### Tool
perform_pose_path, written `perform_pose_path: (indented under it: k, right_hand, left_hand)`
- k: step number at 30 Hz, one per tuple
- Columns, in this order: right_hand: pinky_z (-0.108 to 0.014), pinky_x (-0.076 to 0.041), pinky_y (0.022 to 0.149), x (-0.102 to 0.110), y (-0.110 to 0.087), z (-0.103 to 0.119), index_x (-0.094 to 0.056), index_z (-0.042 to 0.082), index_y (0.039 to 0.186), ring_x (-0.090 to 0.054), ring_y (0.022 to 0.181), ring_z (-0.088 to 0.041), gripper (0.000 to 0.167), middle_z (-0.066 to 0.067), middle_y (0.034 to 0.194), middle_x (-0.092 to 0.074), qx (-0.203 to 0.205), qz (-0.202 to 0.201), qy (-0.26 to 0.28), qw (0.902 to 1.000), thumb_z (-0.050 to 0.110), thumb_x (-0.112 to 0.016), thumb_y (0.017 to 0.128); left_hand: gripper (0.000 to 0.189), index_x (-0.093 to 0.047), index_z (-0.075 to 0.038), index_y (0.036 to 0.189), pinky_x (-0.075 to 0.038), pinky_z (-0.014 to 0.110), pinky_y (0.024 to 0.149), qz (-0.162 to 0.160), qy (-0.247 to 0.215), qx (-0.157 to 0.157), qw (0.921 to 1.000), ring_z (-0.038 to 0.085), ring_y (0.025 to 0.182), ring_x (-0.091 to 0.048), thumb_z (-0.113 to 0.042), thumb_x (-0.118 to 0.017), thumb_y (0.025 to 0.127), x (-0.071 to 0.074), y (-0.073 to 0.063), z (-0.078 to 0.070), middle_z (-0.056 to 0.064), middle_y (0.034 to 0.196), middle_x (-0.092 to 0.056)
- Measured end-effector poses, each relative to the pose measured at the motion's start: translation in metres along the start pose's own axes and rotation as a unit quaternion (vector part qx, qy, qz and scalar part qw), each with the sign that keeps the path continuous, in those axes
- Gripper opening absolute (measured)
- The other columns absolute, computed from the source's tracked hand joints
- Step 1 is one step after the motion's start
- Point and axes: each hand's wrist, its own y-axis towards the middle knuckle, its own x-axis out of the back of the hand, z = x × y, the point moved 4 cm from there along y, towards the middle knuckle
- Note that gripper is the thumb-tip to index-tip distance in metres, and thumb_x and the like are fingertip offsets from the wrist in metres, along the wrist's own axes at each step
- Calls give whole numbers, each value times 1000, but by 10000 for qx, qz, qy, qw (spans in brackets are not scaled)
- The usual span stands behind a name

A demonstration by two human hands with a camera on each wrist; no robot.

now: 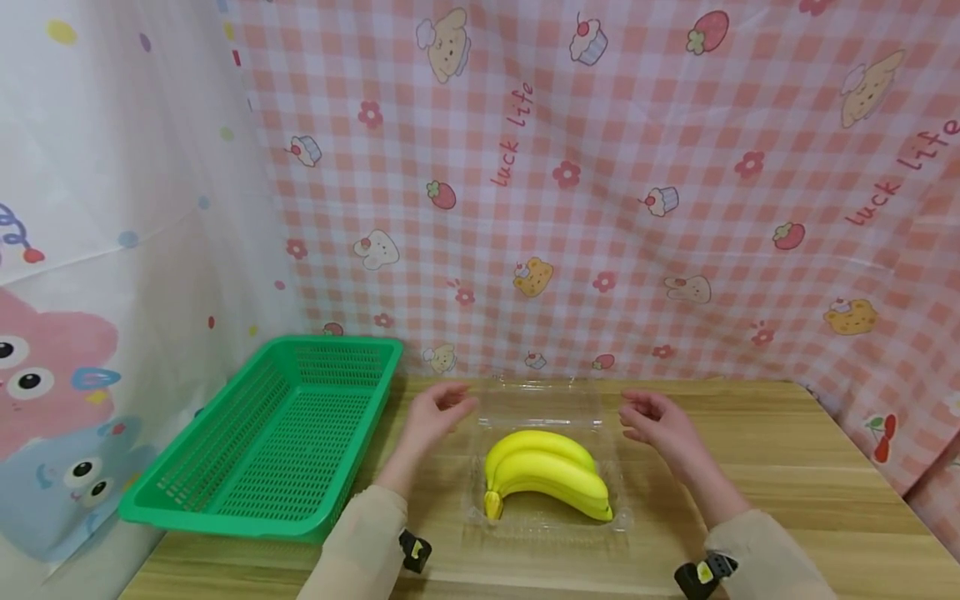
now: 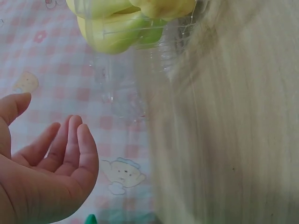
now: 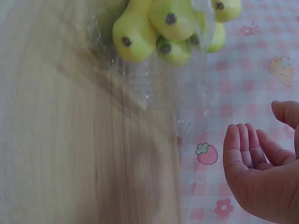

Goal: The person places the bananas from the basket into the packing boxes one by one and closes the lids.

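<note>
A bunch of yellow bananas lies in a clear plastic clamshell box on the table. The box's transparent lid is raised at the back. To the left of the lid, my left hand hovers with loosely bent fingers and holds nothing. My right hand is on the lid's other side, its fingers also relaxed, with nothing in it. Both wrist views show a gap between each hand and the box; the banana tips appear through the plastic in the right wrist view.
An open green plastic basket with slotted walls stands on the left of the wooden table. A pink checked cloth hangs behind the table, and a white patterned curtain hangs on the left.
</note>
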Motion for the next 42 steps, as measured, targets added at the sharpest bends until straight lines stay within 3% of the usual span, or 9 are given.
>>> perform_pose_path:
  k: [7,17,24,31,42]
  right_hand:
    - [-29,-56,85,-1,12,-7,-36,-16,141,-60,99,-16,53,-21,121,-53,-184,131,63,9997,12,-57,101]
    - [-37,-55,89,-3,25,-17,-30,-19,142,-61,98,-18,57,-18,116,-53,-400,227,312,9985,11,-57,101]
    - [-34,-55,88,-6,32,-24,-31,-18,143,-62,99,-18,57,-16,113,-54,-556,228,285,9978,11,-57,101]
    - [-36,-55,88,-6,39,-29,-31,-19,142,-62,97,-19,58,-20,117,-54,-672,152,301,9972,10,-58,100]
    - [-34,-56,86,-11,45,-33,-28,-23,140,-62,92,-15,56,-21,115,-54,-694,216,535,9959,5,-55,99]
  left_hand:
    - [47,-61,7,125,-57,50,81,-10,-743,845,9936,31,95,-66,-22,-72,91,-3,8,17,20,114,-66]
    - [50,-57,7,129,-55,49,87,-19,-1171,1581,9805,39,108,-63,-21,-72,90,-7,18,32,23,126,-60]
    - [56,-57,7,126,-58,42,81,44,-1155,1743,9779,35,105,-65,-27,-78,87,-8,19,38,24,124,-61]
    - [54,-53,7,131,-57,43,83,8,-1423,2024,9689,38,109,-62,-21,-74,90,-14,24,47,23,126,-59]
    - [53,-52,10,128,-58,39,78,136,-1675,1955,9662,32,101,-65,-19,-74,89,-18,27,46,23,119,-63]
